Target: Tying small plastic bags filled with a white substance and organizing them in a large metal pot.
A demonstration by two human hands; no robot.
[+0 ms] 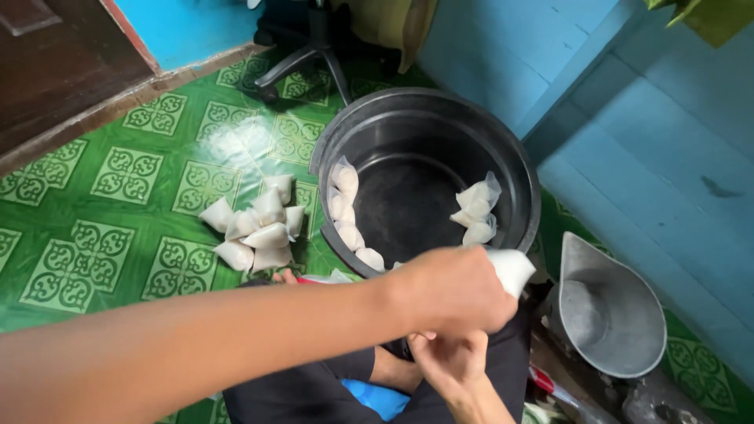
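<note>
My left hand (452,290) reaches across from the lower left and is closed on a small clear plastic bag of white powder (512,271), held over the near rim of a black tub (518,169). Just under it sits my right hand (449,363), fingers curled up against the left hand; what it holds is hidden. Several filled bags lie inside the tub, some along its left wall (344,206) and a few on the right (477,208). My legs in dark trousers (314,389) are below.
A pile of several filled white bags (255,224) lies on the green patterned floor tiles left of the tub. A grey metal scoop (609,310) rests at the right by the blue wall. An office chair base (314,59) stands behind the tub.
</note>
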